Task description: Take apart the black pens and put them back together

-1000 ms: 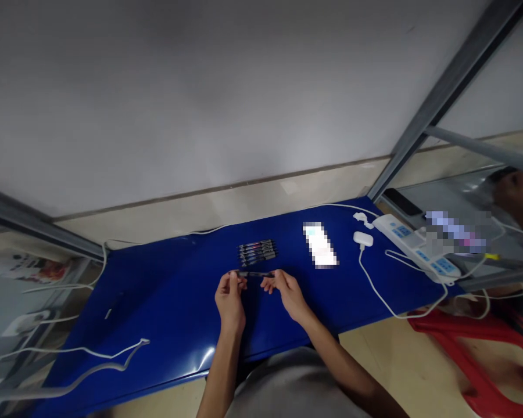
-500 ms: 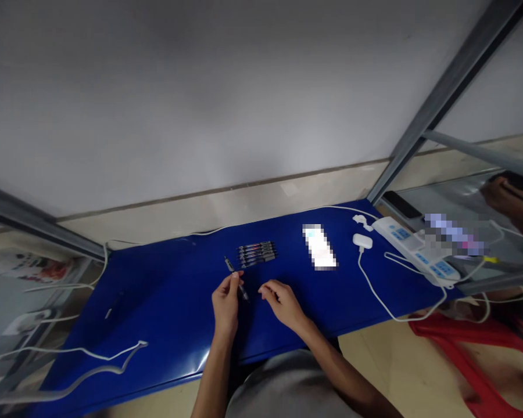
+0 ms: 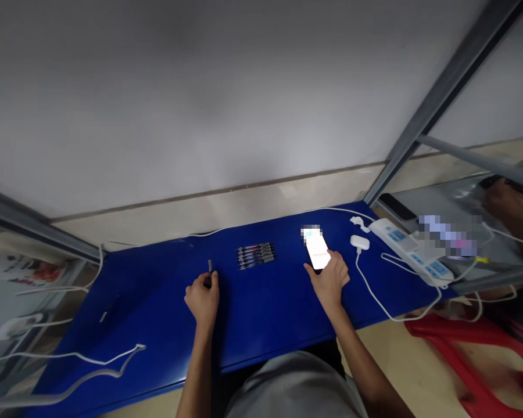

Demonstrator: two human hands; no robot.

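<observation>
Our left hand [image 3: 204,295], left of centre in the lower frame, is curled nearly closed around a slim dark pen [image 3: 210,266], one end poking out beyond the fingers. At lower right of centre, our right hand [image 3: 330,281] is partly open, thumb and fingers touching the near end of the flat, bright-screened phone [image 3: 317,248]. Between our hands, slender pens [image 3: 255,255] lie side by side on the smooth, glossy blue tabletop [image 3: 157,325]. A rounded white case [image 3: 359,242] sits right of the phone.

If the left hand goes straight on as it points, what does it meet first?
Probably the white cable at the far edge of the blue table, before the wall, though depth is unclear.
</observation>
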